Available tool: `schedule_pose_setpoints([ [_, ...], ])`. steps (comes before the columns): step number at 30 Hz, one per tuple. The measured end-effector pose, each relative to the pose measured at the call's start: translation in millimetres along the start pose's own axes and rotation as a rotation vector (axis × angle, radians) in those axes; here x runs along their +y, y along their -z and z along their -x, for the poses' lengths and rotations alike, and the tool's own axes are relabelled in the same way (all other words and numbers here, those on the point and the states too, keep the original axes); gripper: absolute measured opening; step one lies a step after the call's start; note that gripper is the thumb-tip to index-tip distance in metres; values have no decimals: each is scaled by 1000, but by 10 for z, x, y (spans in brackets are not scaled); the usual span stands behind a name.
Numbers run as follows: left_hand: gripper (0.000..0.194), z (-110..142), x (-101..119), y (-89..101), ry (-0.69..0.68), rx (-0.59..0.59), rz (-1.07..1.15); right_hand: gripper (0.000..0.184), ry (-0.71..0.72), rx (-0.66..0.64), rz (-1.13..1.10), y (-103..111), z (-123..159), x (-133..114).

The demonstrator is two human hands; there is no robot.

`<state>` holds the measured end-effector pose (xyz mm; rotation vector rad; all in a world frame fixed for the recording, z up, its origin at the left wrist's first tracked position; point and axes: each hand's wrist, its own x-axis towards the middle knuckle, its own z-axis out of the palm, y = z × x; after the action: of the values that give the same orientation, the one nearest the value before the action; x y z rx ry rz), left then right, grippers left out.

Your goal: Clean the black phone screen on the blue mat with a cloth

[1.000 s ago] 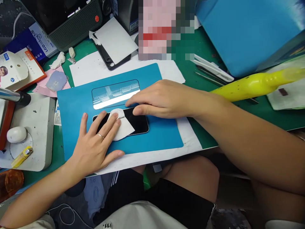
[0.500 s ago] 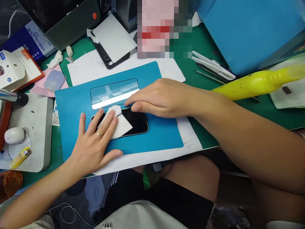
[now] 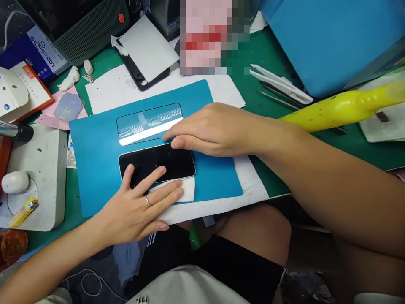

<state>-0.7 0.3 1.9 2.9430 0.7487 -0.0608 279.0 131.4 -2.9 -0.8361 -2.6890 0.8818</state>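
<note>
A black-screened smartphone (image 3: 174, 158) lies face up on the blue mat (image 3: 218, 177). My left hand (image 3: 136, 207) is open, palm down, with fingers spread across the phone's lower edge. Two of its fingertips rest on a white cloth (image 3: 189, 190) just below the phone, while others are over the screen. Around the upper right edge of the phone is my right hand (image 3: 205, 131), index finger and thumb stretched out with a gap between them; its other fingers are hidden. Above the phone, a clear glass screen protector (image 3: 150, 122) with a dark border lies flat, close to the right index fingertip.
Behind the mat, a white sheet partly covers a black phone-like part (image 3: 139, 80). Tweezers (image 3: 280, 99) and a yellow tube (image 3: 335, 109) lie to the right, near a blue container (image 3: 332, 42). On the left stand a grey device (image 3: 50, 156), a lighter (image 3: 23, 211) and boxes.
My left hand has slid down and right, taking the cloth from the phone's screen to its lower edge. More of the screen now shows. The right hand stays nearly still.
</note>
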Motion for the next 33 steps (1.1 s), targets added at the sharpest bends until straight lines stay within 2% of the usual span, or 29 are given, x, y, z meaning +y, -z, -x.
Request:
schedule_pose_setpoints([
  [7,68,15,10,-35,31,57,-13,58,28,13,3,2,8,13],
  [11,76,-8,-4,-11,146,120,-31,56,15,10,1,9,5,1],
  [15,81,-32,-17,10,213,81,-24,56,9,10,6,3,4,6],
  [19,78,-23,-28,4,162,120,-9,57,34,23,13,-3,5,26],
  [23,75,-11,-30,-6,47,67,-8,57,23,10,7,6,3,21],
  [29,90,-27,-29,1,244,105,-44,57,12,19,7,1,7,21],
  [33,95,-33,-62,2,179,72,23,56,17,24,-4,-21,9,53],
])
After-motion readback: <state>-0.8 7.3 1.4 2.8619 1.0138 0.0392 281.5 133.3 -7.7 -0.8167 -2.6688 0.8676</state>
